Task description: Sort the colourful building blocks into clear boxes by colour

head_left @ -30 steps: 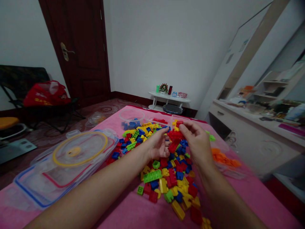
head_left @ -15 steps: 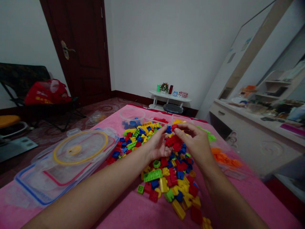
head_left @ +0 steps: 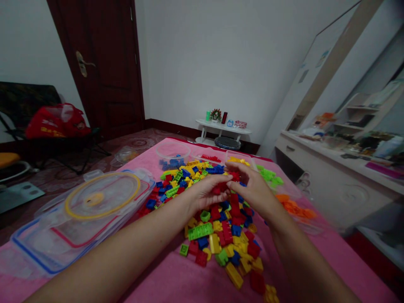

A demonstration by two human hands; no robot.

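Step in hand: we appear to be collecting red blocks (head_left: 221, 188) in one palm.
Left hand (head_left: 205, 192): fingers curled, cupping the red blocks.
Right hand (head_left: 252, 182): thumb and fingers narrowly spaced, beside the left fingertips; we cannot tell whether they grip anything.
Red blocks: between both hands' fingers, above the block pile (head_left: 226, 233) on the worktop (head_left: 167, 277).
Next move: likely calls for a steady left cup.

Gear-wise it's just two bare arms, folks: a long, smooth left forearm (head_left: 126, 248) and a matching right forearm (head_left: 299, 240), uncovered right to the view's bottom edge. Both taper to slim wrists, then an ungloved left hand (head_left: 210, 192) and ungloved right hand (head_left: 254, 187), nails too blurry to judge tbh.
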